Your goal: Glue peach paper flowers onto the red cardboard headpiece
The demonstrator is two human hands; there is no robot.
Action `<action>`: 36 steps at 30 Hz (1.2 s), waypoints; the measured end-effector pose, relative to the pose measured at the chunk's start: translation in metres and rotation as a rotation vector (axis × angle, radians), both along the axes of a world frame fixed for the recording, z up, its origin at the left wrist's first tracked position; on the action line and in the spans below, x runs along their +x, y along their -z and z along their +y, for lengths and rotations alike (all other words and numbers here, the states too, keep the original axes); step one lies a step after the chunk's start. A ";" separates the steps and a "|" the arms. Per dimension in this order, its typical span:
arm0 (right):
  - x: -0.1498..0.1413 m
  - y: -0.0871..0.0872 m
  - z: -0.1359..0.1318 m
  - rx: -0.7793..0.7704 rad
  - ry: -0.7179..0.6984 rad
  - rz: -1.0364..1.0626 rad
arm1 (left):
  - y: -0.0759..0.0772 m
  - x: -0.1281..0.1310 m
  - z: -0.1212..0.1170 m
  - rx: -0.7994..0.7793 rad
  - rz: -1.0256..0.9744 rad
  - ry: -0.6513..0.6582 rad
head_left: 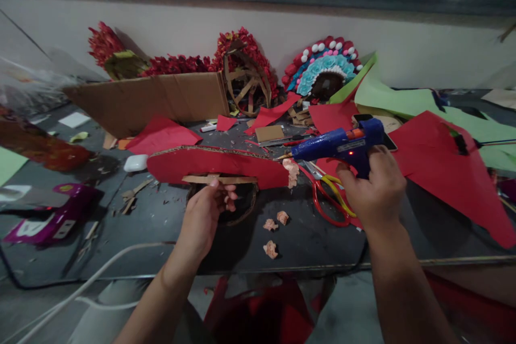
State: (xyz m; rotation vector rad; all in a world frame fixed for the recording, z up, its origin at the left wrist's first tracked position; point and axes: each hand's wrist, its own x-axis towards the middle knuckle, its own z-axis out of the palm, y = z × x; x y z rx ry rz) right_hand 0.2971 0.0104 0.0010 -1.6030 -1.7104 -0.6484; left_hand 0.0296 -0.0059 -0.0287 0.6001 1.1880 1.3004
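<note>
My right hand [377, 185] is wrapped around a blue hot glue gun [338, 142] with a small lit red light. Its nozzle points left, close to the right end of a curved red cardboard piece [226, 164]. Crumpled peach paper [291, 172] sits at that end. With thumb and fingers, my left hand [207, 212] pinches the brown cardboard strip [193, 178] along the red piece's lower edge. Below the strip, a dark cardboard loop [250, 209] partly shows. Several peach paper bits [270, 249] lie on the table between my hands.
Red-and-yellow-handled scissors [328, 201] lie beneath the glue gun. Red paper [447, 172] and green paper [395, 99] spread right. Behind stand a cardboard sheet [161, 99] and a decorated headdress [326, 67]. At left are a white case [136, 163], a purple tool [56, 215] and a white cable [108, 263].
</note>
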 end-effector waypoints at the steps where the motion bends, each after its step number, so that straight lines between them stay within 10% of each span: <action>1: 0.001 0.001 0.001 0.019 -0.004 -0.005 | 0.000 0.000 0.000 0.000 -0.001 0.000; 36: -0.014 -0.003 0.005 -0.028 -0.031 0.091 | -0.001 0.001 -0.002 0.020 0.027 0.026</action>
